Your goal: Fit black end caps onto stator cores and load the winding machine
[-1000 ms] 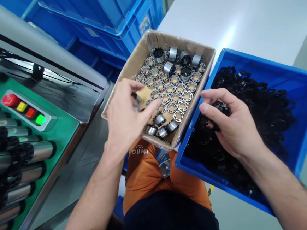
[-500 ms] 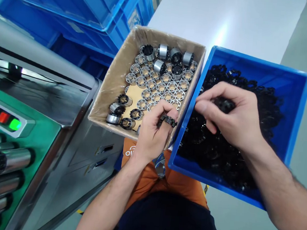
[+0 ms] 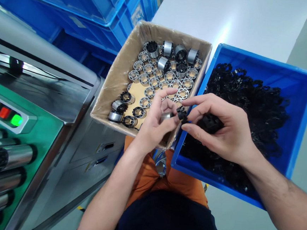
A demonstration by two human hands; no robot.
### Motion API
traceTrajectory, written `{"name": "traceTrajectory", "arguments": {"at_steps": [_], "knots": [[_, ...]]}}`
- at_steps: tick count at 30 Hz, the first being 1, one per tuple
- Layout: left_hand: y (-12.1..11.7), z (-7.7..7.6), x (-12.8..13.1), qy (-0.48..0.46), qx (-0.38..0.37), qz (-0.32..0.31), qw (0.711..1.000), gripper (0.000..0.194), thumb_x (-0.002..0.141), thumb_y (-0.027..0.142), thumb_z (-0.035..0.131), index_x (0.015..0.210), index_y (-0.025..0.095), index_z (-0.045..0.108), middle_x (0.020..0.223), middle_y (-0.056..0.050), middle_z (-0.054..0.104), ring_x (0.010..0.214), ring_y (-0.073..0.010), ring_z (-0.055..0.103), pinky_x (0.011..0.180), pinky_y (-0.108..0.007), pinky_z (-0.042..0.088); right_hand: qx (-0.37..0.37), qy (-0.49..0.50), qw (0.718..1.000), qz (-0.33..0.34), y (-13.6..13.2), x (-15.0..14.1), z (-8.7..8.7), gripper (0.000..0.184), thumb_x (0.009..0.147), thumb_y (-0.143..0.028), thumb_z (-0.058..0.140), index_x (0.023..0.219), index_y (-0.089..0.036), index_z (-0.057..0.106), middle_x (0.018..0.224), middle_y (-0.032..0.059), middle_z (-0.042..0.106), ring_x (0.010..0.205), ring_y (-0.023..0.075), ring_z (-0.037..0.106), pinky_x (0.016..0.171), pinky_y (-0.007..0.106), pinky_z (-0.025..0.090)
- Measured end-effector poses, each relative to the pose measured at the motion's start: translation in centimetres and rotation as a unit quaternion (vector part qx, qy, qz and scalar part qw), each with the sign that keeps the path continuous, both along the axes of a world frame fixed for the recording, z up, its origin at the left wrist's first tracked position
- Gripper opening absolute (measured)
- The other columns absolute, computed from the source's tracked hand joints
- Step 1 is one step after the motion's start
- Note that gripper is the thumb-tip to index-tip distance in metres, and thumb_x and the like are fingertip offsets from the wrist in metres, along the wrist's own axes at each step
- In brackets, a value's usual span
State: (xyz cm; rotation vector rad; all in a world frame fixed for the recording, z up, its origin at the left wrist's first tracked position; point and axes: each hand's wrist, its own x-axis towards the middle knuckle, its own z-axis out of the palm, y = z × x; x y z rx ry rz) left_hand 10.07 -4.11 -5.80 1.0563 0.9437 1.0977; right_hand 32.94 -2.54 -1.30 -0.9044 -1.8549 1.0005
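Observation:
My left hand (image 3: 156, 126) is closed around a silver slotted metal core (image 3: 166, 116), which looks like a motor stator core, over the near right corner of the cardboard box (image 3: 101, 107). At that core's right end is a black toothed plastic ring (image 3: 181, 113). The thumb and fingertips of my right hand (image 3: 221, 129) close in on this ring from the right. More black plastic (image 3: 210, 123) sits inside my right palm; its exact shape is hard to make out. Several bare cores (image 3: 154, 82) stand in the box, among others with black ends (image 3: 163, 64).
Right of the box, a blue bin (image 3: 299, 123) holds a heap of black plastic rings (image 3: 265, 106). A machine with a green panel (image 3: 43, 131) and lit buttons stands on the left. Blue crates (image 3: 98, 4) are stacked behind it, and a white table (image 3: 251, 23) lies beyond.
My right hand has come left from over the blue bin to meet my left hand. My left hand has turned, bringing the silver core and black ring toward my right fingertips.

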Motion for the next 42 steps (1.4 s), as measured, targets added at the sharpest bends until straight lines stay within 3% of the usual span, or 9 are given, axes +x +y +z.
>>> {"name": "traceTrajectory", "arguments": {"at_steps": [3, 6, 9, 11, 16, 21, 32, 39, 42], "knots": [[0.5, 0.3, 0.0, -0.046, -0.078, 0.027, 0.996, 0.063, 0.091, 0.045, 0.100, 0.140, 0.033, 0.063, 0.114, -0.003, 0.072, 0.095, -0.0196, 0.074, 0.070, -0.027, 0.059, -0.030, 0.020, 0.999, -0.017, 0.0, 0.2, 0.1, 0.027, 0.101, -0.045, 0.107, 0.106, -0.029, 0.086, 0.116, 0.0061, 0.093, 0.110, 0.0298, 0.091, 0.098, 0.046, 0.077], [0.1, 0.8, 0.5, -0.033, -0.123, 0.041, 0.991, 0.054, 0.112, 0.075, 0.080, 0.140, 0.030, 0.070, 0.099, -0.003, 0.075, 0.064, -0.0145, 0.062, 0.049, -0.027, 0.046, -0.051, 0.039, 0.997, -0.043, -0.2, -0.1, -0.3, 0.036, 0.101, -0.046, 0.107, 0.128, -0.031, 0.089, 0.128, 0.0064, 0.092, 0.098, 0.0256, 0.088, 0.086, 0.043, 0.077], [-0.7, 0.9, 1.0, -0.011, -0.105, 0.019, 0.994, 0.088, 0.116, 0.103, 0.042, 0.141, 0.028, 0.080, 0.070, 0.000, 0.061, 0.043, -0.0122, 0.039, 0.038, -0.030, 0.023, -0.041, 0.049, 0.997, -0.030, -0.5, -0.7, -0.9, 0.036, 0.104, -0.039, 0.103, 0.138, -0.034, 0.090, 0.136, 0.0070, 0.092, 0.108, 0.0279, 0.088, 0.091, 0.046, 0.078], [-1.1, 0.8, 1.1, 0.003, -0.082, 0.003, 0.997, 0.098, 0.111, 0.109, 0.035, 0.136, 0.028, 0.084, 0.064, 0.000, 0.054, 0.044, -0.0132, 0.038, 0.038, -0.030, 0.019, -0.029, 0.051, 0.998, -0.018, -0.6, -1.1, -1.3, 0.032, 0.104, -0.038, 0.104, 0.133, -0.034, 0.091, 0.133, 0.0068, 0.093, 0.105, 0.0273, 0.087, 0.092, 0.048, 0.078], [-1.3, 0.5, 0.7, -0.001, -0.054, -0.009, 0.998, 0.097, 0.110, 0.110, 0.035, 0.137, 0.030, 0.083, 0.074, -0.001, 0.055, 0.052, -0.0128, 0.039, 0.043, -0.030, 0.025, -0.020, 0.035, 0.999, -0.005, -0.9, -1.5, -1.5, 0.037, 0.101, -0.026, 0.104, 0.135, -0.033, 0.092, 0.122, 0.0049, 0.091, 0.094, 0.0233, 0.083, 0.093, 0.046, 0.075], [-1.2, 0.7, 0.2, -0.035, -0.067, -0.052, 0.996, 0.067, 0.119, 0.091, 0.055, 0.133, 0.030, 0.077, 0.098, -0.006, 0.071, 0.068, -0.0180, 0.053, 0.056, -0.035, 0.045, -0.001, 0.030, 0.999, -0.009, -1.0, -1.5, -1.3, 0.035, 0.099, -0.027, 0.108, 0.130, -0.037, 0.096, 0.102, 0.0026, 0.088, 0.095, 0.0275, 0.081, 0.093, 0.051, 0.073], [-1.3, -0.3, -0.2, -0.048, -0.048, -0.092, 0.993, 0.068, 0.120, 0.094, 0.049, 0.133, 0.031, 0.070, 0.094, -0.002, 0.071, 0.063, -0.0169, 0.052, 0.058, -0.034, 0.036, 0.011, 0.042, 0.999, -0.011, -1.1, -1.2, -1.8, 0.037, 0.096, -0.031, 0.111, 0.130, -0.034, 0.098, 0.108, 0.0029, 0.088, 0.092, 0.0226, 0.081, 0.087, 0.042, 0.071], [-1.4, 0.2, -0.6, -0.063, -0.058, -0.094, 0.992, 0.066, 0.116, 0.091, 0.065, 0.142, 0.031, 0.075, 0.097, -0.003, 0.075, 0.061, -0.0162, 0.060, 0.052, -0.030, 0.043, 0.033, 0.019, 0.999, 0.012, -0.7, -1.0, -1.9, 0.039, 0.099, -0.034, 0.109, 0.136, -0.034, 0.095, 0.105, 0.0021, 0.081, 0.088, 0.0209, 0.073, 0.082, 0.040, 0.069], [-1.0, 0.6, 0.0, -0.055, -0.041, -0.055, 0.996, 0.070, 0.112, 0.094, 0.070, 0.124, 0.026, 0.079, 0.097, -0.004, 0.082, 0.052, -0.0123, 0.060, 0.045, -0.028, 0.042, 0.017, 0.018, 1.000, 0.011, -0.4, -0.4, -1.1, 0.047, 0.102, -0.033, 0.104, 0.146, -0.034, 0.086, 0.115, 0.0042, 0.079, 0.095, 0.0233, 0.075, 0.090, 0.043, 0.071]]}}
